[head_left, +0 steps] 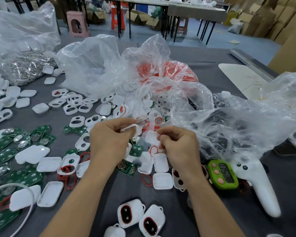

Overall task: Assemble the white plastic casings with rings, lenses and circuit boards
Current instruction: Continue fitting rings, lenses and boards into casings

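Closest, at the bottom edge of the grey table, lie two finished cases, white with a red ring around a dark middle. A third one is cut off by the edge. On the left a white cord curves out of the picture. On the right a white handle lies beside a green timer; its numbers are too blurry to read.

Both arms reach up the middle. The left hand pinches a thin white piece between thumb and finger. It is blurry, so I cannot tell which part it is. The right hand curls its fingers around a small white shell, held just beside the thin piece, above the pile.

Under and around the hands lie red rings, open white shells and white frames with two holes. Green boards with shiny round buttons spread to the left.

Behind the hands a big clear bag stands crumpled, with something red showing through it. Another clear bag covers dark things on the right that are hard to make out. On the left sits a bag of small silver bits.

Far back are a pink stool, a red stool, long tables and brown boxes.
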`<state>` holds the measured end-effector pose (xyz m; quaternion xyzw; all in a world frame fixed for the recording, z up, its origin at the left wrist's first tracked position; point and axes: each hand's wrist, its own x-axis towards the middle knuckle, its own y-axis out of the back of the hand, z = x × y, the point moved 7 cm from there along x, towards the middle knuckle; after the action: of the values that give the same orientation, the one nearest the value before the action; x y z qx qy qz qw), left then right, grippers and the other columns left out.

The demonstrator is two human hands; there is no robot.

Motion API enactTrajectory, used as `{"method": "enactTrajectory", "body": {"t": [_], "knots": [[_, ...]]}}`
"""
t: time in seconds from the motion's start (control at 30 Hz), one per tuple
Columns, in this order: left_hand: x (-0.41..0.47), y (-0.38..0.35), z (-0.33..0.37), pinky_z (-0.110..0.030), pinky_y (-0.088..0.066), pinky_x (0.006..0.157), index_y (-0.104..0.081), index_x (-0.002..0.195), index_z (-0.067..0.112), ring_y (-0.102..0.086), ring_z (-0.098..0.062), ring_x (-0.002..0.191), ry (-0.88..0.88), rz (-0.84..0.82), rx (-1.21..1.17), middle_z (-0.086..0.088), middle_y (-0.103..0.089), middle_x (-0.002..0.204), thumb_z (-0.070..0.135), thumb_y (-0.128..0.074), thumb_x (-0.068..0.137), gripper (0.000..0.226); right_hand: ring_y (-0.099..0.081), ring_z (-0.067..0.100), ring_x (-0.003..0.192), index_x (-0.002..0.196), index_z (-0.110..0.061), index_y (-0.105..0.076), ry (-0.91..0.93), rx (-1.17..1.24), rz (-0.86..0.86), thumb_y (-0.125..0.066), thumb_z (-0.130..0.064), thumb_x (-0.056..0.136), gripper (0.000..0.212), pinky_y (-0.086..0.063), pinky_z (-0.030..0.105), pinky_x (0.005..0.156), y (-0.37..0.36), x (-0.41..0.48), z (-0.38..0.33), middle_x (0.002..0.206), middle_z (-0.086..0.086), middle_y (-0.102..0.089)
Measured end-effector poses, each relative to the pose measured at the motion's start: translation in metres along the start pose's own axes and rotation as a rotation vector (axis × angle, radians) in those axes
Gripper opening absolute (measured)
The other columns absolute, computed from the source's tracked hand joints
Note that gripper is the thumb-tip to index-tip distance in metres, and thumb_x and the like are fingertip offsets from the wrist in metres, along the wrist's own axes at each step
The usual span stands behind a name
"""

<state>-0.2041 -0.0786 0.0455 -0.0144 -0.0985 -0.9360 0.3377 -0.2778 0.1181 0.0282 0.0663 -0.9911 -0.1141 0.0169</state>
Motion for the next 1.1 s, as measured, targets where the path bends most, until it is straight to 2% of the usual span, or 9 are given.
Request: {"method": "enactTrajectory", "body": {"t": [0.13,0.3,0.37,0.43,0.5,0.6,0.77,0.9,1.1], "knots": [[-0.006,0.016,0.011,-0.015,-0.044,0.057,-0.07,0.073,0.056,-0.063,0.013,0.063,-0.075,0.214,0.318,0.037,-0.067,0.071,0.038,-0.068,0.08,0.019,-0.061,0.003,0.081,0.089,-0.029,-0.079,0.258,-0.593,-0.075,-0.078,-0.02,0.078,0.015,-0.052,0.022,0.08,-0.008,-0.007,-0.011,0.081,-0.016,-0.067],[-0.004,0.015,0.009,-0.027,-0.046,0.063,-0.063,0.071,0.056,-0.066,-0.009,0.068,-0.034,0.267,0.451,0.02,-0.067,0.064,0.058,-0.056,0.079,0.011,-0.053,0.003,0.096,0.076,-0.029,-0.075,0.418,-0.621,-0.075,-0.083,-0.005,0.07,0.026,-0.035,0.005,0.088,-0.013,-0.014,-0.023,0.091,-0.019,-0.062],[-0.003,0.015,0.003,-0.032,-0.051,0.07,-0.073,0.081,0.052,-0.068,-0.016,0.074,-0.006,0.25,0.469,0.018,-0.07,0.067,0.061,-0.056,0.078,0.019,-0.058,0.008,0.096,0.075,-0.029,-0.078,0.385,-0.696,-0.176,-0.082,-0.012,0.074,0.018,-0.048,0.021,0.091,-0.019,-0.015,-0.022,0.093,-0.014,-0.067],[0.0,0.014,-0.005,-0.036,-0.058,0.076,-0.077,0.088,0.049,-0.07,-0.016,0.075,0.044,0.193,0.392,0.017,-0.072,0.069,0.059,-0.063,0.077,0.02,-0.063,0.015,0.098,0.082,-0.032,-0.079,0.315,-0.841,-0.225,-0.079,-0.026,0.079,0.008,-0.051,0.034,0.092,-0.02,-0.016,-0.019,0.101,-0.013,-0.07],[0.003,0.008,-0.013,-0.041,-0.063,0.074,-0.078,0.085,0.048,-0.073,-0.012,0.068,0.088,0.099,0.189,0.017,-0.075,0.071,0.048,-0.075,0.08,0.006,-0.066,0.017,0.099,0.088,-0.034,-0.077,0.272,-0.918,-0.197,-0.075,-0.033,0.081,0.007,-0.05,0.034,0.094,-0.016,-0.017,-0.02,0.109,-0.014,-0.071],[0.007,-0.002,-0.019,-0.037,-0.063,0.063,-0.08,0.082,0.046,-0.065,-0.014,0.048,0.104,0.005,-0.008,0.012,-0.078,0.077,0.032,-0.084,0.082,0.015,-0.064,0.017,0.095,0.089,-0.034,-0.072,0.259,-0.956,-0.167,-0.074,-0.032,0.083,0.006,-0.047,0.033,0.09,-0.014,-0.016,-0.023,0.101,-0.012,-0.07],[0.007,-0.012,-0.02,-0.023,-0.047,0.046,-0.083,0.09,0.036,-0.056,-0.016,0.045,0.108,-0.068,-0.15,-0.001,-0.077,0.077,0.02,-0.078,0.09,0.017,-0.057,0.017,0.089,0.075,-0.033,-0.054,0.21,-0.921,-0.178,-0.067,-0.02,0.088,0.022,-0.037,0.031,0.076,-0.016,-0.015,-0.015,0.089,-0.013,-0.055],[0.005,-0.02,-0.023,-0.019,-0.035,0.037,-0.08,0.099,0.023,-0.043,-0.011,0.035,0.157,-0.121,-0.233,0.007,-0.068,0.064,0.011,-0.072,0.094,0.016,-0.063,0.021,0.092,0.101,-0.036,-0.07,0.241,-0.925,-0.041,-0.065,-0.028,0.09,0.015,-0.04,0.031,0.073,-0.004,-0.014,-0.02,0.099,-0.01,-0.067],[-0.001,-0.02,-0.007,-0.005,-0.038,0.049,-0.084,0.089,0.031,-0.05,0.005,0.046,0.035,-0.111,-0.228,0.013,-0.074,0.072,0.006,-0.064,0.096,0.033,-0.061,0.022,0.084,0.088,-0.032,-0.073,0.207,-1.027,-0.068,-0.067,-0.021,0.087,0.013,-0.035,0.029,0.068,-0.01,-0.013,-0.015,0.099,-0.007,-0.063]]}}
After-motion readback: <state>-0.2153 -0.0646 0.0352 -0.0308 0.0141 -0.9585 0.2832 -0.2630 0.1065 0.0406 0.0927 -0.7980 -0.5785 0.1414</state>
